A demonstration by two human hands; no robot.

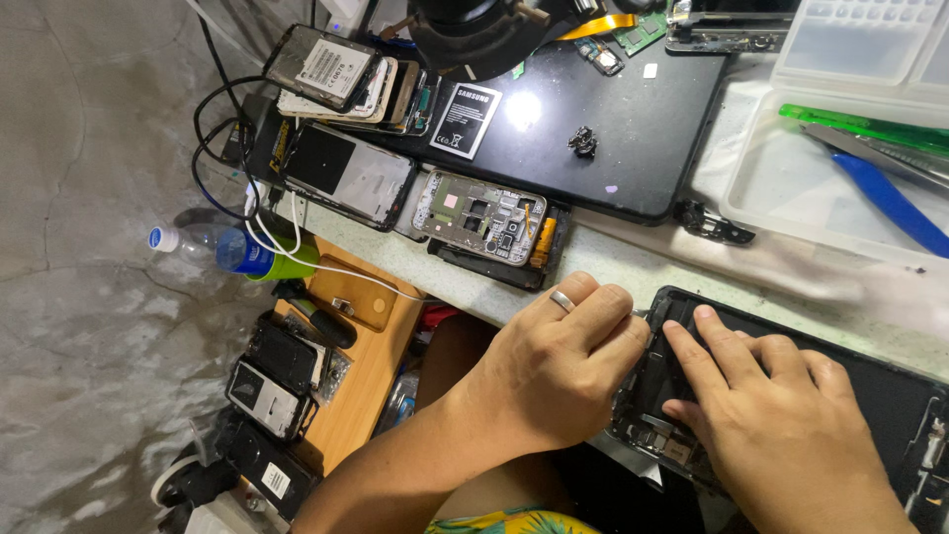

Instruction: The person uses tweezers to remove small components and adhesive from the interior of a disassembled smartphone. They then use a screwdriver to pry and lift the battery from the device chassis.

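Opened tablet (895, 396), a dark flat device with its back cover off, lies on the pale surface (633, 259) right under both hands, at the near edge. Its long axis runs from the left hand (559, 371) toward the lower right and passes out of the picture, so most of its body stretches away to the right of the fingers.

The left hand is curled like a loose fist, with a ring (561, 301) on one finger. Its fingers (618, 331) bend down over the left end of the tablet. They seem to pinch something at the frame corner, but the knuckles hide the tips, so I cannot tell what they hold, or if they hold anything.

The right hand (781, 425) lies flat. Its fingers (692, 361) are straight and spread, and they press down on the inner parts just to the right of the left hand. They grip nothing. The two hands almost touch above the same end of the device, so both are equally near; the small metal parts at the lower edge (657, 435) sit just below the right fingertips.

Beyond the fingers, further on the surface, I see a stripped phone frame (481, 216) with its circuit board open, well apart from the hands. A large black slab (613, 119) lies behind it. To the right of the fingers and beyond them stands a clear plastic tray (781, 183) with a blue-handled tool (890, 203) inside.
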